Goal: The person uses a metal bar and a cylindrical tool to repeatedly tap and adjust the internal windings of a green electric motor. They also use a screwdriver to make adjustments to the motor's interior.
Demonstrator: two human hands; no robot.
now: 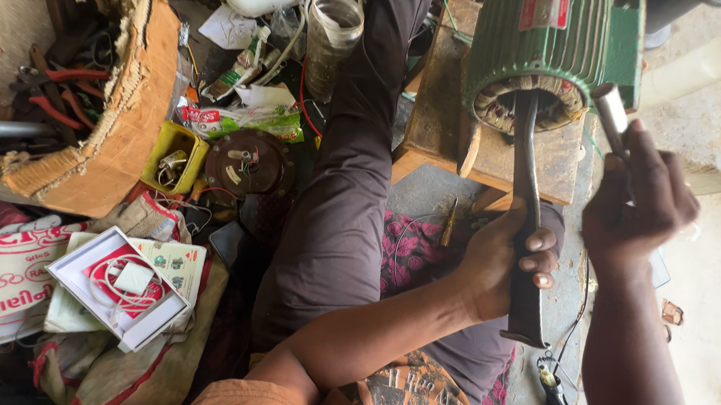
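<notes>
Head view is looking down on a person sitting on the floor with one leg stretched toward a low wooden block (432, 123). A green ribbed motor housing (545, 47) is resting on that block near its far right corner, its open end facing the person and showing the windings inside. The left hand (507, 266) is gripping a long dark metal bar (525, 204), fingers clenched around its lower part; the bar's upper end is reaching into the open end of the motor housing, while its flat lower end is sticking out below the fist. The right hand (636, 203) is clenched around a grey metal rod (612, 114), whose blunt upper end is standing just beside the housing's right edge; whether it is touching the housing cannot be told.

On the floor to the left, a torn cardboard box (108, 104) is holding red-handled pliers and other tools. Nearby, a small yellow tray (175, 158) of parts is lying just beside a round dark motor end cover (250, 161). Closer to the person, an open white box (117, 288) with a coiled white cable is sitting on printed bags. A clear plastic jar (333, 34) is standing beyond the knee.
</notes>
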